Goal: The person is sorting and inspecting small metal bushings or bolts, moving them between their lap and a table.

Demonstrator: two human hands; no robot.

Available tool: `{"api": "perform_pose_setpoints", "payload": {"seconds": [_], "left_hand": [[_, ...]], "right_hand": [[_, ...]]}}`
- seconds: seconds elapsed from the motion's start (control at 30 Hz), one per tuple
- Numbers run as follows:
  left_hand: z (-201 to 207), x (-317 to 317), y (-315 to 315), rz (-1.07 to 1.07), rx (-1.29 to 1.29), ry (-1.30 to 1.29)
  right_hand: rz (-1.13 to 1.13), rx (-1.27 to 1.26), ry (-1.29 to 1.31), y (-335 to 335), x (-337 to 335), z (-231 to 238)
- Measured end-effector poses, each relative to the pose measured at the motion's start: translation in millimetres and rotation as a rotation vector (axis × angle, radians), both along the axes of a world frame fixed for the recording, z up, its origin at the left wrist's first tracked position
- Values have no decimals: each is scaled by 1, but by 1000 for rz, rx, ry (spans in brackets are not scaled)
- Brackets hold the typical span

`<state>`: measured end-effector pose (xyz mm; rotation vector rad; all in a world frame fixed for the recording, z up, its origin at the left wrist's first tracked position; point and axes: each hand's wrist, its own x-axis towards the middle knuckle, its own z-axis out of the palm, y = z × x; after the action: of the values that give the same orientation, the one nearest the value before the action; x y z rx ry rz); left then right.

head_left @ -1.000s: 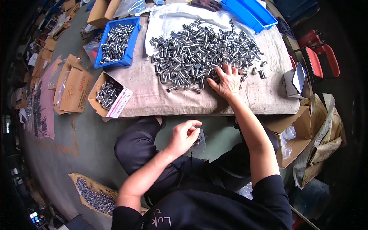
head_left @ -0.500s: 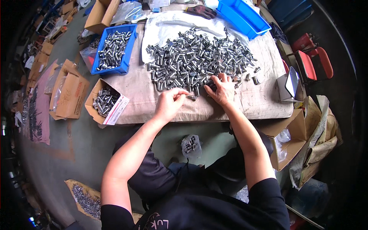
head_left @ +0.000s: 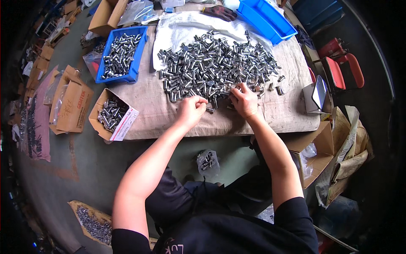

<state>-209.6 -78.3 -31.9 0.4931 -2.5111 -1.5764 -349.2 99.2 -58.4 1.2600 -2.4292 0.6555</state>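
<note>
Cardboard box [head_left: 100, 128], blue bin [head_left: 134, 71], then my left hand [head_left: 190, 111], fingers drawn in at the near edge of the heaped metal pins [head_left: 211, 63], can't tell if clamped. My right hand [head_left: 246, 104] curls over them, knuckles hiding whether it grips, blue tray [head_left: 266, 19] beyond.

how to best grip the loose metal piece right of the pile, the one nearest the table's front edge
Probably pinch the loose metal piece across its middle, right hand from above: it lies on its side apart from the pile, long sides exposed.

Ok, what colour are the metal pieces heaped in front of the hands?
The metal pieces are shiny silver-grey, seen in the head view.
</note>
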Motion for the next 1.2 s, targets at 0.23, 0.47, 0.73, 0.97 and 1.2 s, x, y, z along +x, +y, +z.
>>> {"api": "perform_pose_setpoints", "payload": {"seconds": [0.23, 0.47, 0.73, 0.97, 1.2], "left_hand": [[-7, -34, 34, 102, 463, -121], [-14, -62, 68, 273, 1357, -371], [-31, -78, 60, 15, 1898, 63], [-25, -76, 47, -189, 1829, 157], [12, -29, 44, 150, 1980, 21]], "right_hand": [[-118, -126, -207, -7, -6, 3], [-213, -615, -845, -22, -1, 19], [-68, -179, -147, -29, 48, 103], [118, -64, -107, -18, 43, 93], [-186, -625, -659, 25, 68, 101]]}}
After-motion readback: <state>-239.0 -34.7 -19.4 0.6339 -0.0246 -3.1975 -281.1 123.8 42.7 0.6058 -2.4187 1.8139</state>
